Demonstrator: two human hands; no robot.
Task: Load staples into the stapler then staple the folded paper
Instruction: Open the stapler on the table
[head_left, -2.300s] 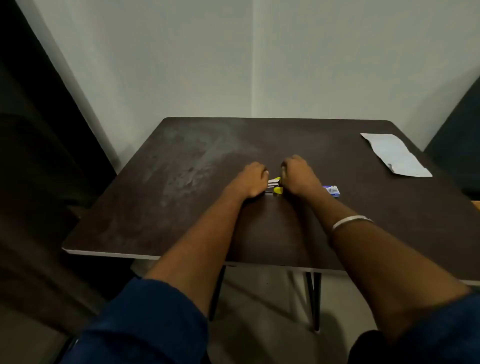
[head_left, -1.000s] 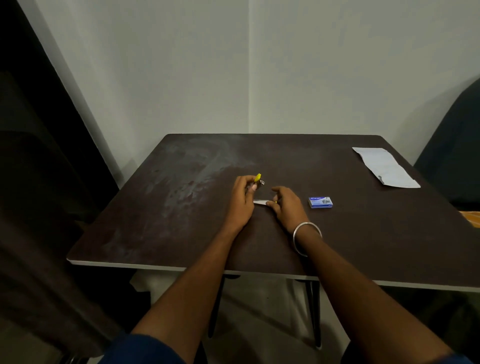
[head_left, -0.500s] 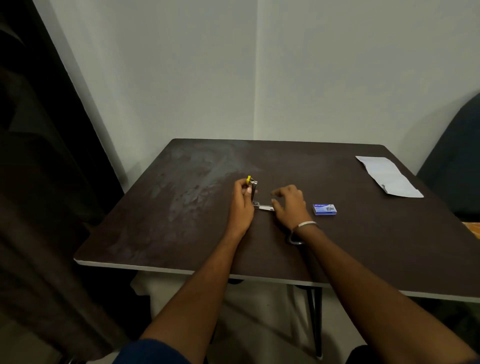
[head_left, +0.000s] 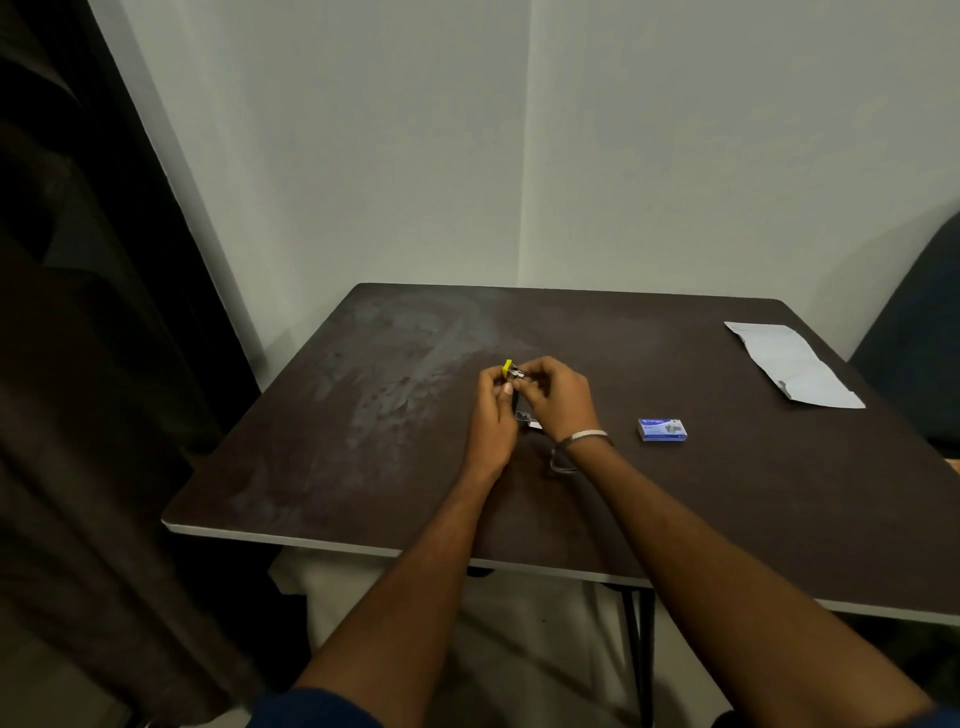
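Nearest the camera, two bare forearms reach forward from dark blue sleeves (head_left: 317, 709) over the near edge of the table (head_left: 363, 540), a pale-trimmed edge that runs from the rounded left corner down toward the right side of the view. The dark brown tabletop has a broad bare stretch on the left, smudged with pale streaks, between the hands and the left edge. At about the middle of the top, the left hand (head_left: 493, 415) is curled around the stapler (head_left: 511, 384), holding it upright and swung open, its yellow end (head_left: 507, 367) uppermost and its metal base end showing low down between the two wrists, at or just above the tabletop. The right hand (head_left: 558, 397) meets it from the right, fingers bent in and pinching at the upper metal part; whether anything small sits between those fingertips cannot be told. A metal bangle (head_left: 587, 435) rings the right wrist. To the right of the hands, apart from them, a small blue staple box (head_left: 662, 429) lies flat; its label carries print too small to read. Farther on, near the far right corner and close to the table's right edge, the folded paper (head_left: 792, 364) lies flat, white and untouched. A dark curtain (head_left: 78, 364) hangs along the left, a dark chair back (head_left: 914, 338) rises at the right, and plain pale walls meet in a corner behind the table's far edge.
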